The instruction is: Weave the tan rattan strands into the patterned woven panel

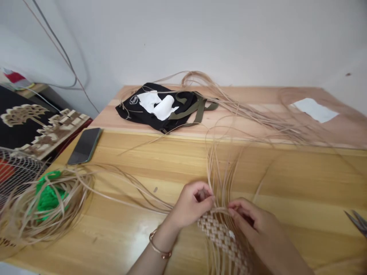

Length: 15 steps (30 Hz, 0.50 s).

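A woven strip of tan cane strands (219, 235) lies on the wooden table near its front edge, knotted in a close checkered pattern. Loose tan strands (219, 172) fan out from its far end. My left hand (193, 202), with a bracelet on the wrist, pinches a strand at the upper left corner of the weave. On the opposite side, my right hand (252, 219) has thumb and fingertips closed on a strand at the weave's upper right. One strand runs across between both hands. A small white spot shows on the weave.
A coiled bundle of strands (71, 206) with green ties (50, 194) sits at left, near a phone (85, 146). Behind are a black bag (134, 110) with white paper (163, 108), a long strand bundle (243, 109) and another paper (314, 109). Scissors (357, 221) lie far right.
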### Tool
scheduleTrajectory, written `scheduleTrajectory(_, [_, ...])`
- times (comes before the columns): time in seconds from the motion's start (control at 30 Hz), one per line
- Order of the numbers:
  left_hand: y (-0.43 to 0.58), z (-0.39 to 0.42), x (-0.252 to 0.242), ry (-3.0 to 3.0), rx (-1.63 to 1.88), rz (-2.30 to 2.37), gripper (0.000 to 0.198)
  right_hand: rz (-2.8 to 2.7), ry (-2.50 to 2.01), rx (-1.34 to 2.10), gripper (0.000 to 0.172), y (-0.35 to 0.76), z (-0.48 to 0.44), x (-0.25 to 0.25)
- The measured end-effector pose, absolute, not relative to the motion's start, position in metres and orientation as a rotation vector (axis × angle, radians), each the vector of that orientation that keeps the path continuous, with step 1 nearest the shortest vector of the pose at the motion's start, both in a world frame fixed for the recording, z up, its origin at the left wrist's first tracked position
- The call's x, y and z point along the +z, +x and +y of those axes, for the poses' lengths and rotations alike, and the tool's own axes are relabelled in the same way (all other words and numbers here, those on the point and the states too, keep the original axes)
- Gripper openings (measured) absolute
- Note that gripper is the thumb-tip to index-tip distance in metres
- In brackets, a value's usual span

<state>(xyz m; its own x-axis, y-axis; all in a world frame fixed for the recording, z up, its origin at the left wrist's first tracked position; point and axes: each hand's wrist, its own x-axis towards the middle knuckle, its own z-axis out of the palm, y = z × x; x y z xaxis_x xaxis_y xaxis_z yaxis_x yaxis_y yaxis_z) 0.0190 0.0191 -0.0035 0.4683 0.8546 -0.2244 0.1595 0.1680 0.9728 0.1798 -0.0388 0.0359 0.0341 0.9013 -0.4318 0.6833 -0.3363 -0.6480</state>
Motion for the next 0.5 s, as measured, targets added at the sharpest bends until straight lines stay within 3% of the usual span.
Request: scheduleTrajectory(0.5, [0.015, 0.019, 0.0, 1.216, 0.568, 0.935, 0.006, -1.053, -2.031, 1.778, 0.031, 0.182, -0.014, 0.024])
